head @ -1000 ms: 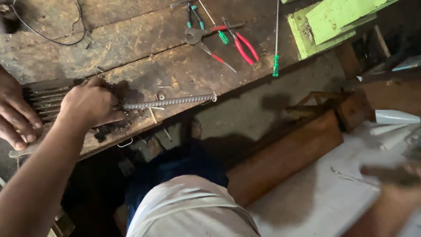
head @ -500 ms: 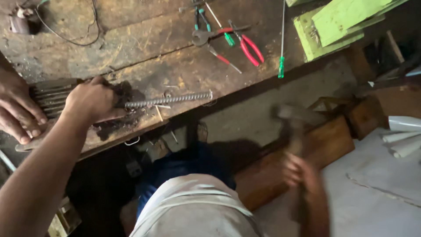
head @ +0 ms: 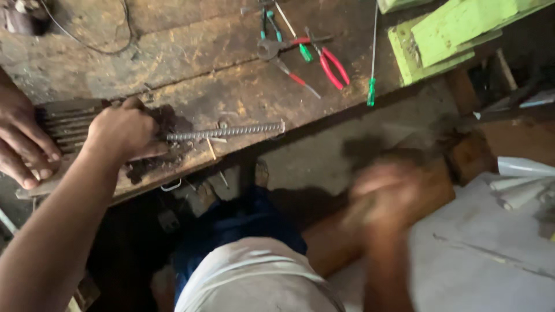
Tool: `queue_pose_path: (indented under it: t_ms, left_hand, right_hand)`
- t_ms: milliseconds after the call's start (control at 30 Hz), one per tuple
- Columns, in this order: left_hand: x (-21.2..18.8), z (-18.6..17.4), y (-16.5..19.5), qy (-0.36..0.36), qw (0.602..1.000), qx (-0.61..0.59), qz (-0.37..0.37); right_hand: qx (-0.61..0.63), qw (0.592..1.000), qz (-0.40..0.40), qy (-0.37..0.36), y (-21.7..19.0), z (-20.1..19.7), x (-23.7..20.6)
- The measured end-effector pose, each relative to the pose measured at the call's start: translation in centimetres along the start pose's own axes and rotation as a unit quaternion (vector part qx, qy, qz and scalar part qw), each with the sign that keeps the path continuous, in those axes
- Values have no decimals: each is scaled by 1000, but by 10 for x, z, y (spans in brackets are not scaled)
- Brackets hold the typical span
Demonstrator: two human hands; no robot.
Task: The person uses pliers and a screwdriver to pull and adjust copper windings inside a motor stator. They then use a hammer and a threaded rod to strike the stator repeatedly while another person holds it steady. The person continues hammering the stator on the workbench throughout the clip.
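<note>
Right hand blurred; left hand covers rod end.

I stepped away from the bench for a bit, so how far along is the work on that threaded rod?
Done: the threaded rod lies flat on the wooden workbench, pinned at one end by the left hand. In hand: the right hand is a motion blur below the bench edge; what it holds is unclear. Left: the rod's free end shows no visible change; pliers lie untouched.

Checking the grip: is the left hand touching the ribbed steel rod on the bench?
Touching. The head view shows the left hand closed over the ribbed steel rod's near end.
</note>
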State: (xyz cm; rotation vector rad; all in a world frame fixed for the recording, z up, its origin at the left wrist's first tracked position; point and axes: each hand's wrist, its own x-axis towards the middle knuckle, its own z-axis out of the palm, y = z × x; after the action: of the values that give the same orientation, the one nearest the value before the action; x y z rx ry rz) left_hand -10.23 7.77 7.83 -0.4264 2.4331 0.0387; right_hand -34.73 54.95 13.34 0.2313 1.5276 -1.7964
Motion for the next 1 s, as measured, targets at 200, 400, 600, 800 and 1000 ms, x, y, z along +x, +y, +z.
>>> queue_pose_path:
  t_ms: [200, 400, 600, 800, 1000]
  left_hand:
    - [-6, 10, -1, -78, 997, -5, -16]
    - [-15, 16, 1, 8, 1000, -3, 8]
    - [-10, 17, 1, 22, 999, -2, 23]
    - [-8, 24, -4, 59, 998, -23, 13]
    - [-21, 27, -11, -23, 996, -74, -44]
  right_hand:
    - [-170, 937, 284, -115, 73, 18, -26]
    - [-208, 969, 130, 7, 18, -77, -91]
    - [-81, 965, -130, 213, -91, -325, -132]
    - [109, 934, -305, 152, -76, -109, -35]
    - [-128, 954, 246, -115, 81, 58, -43]
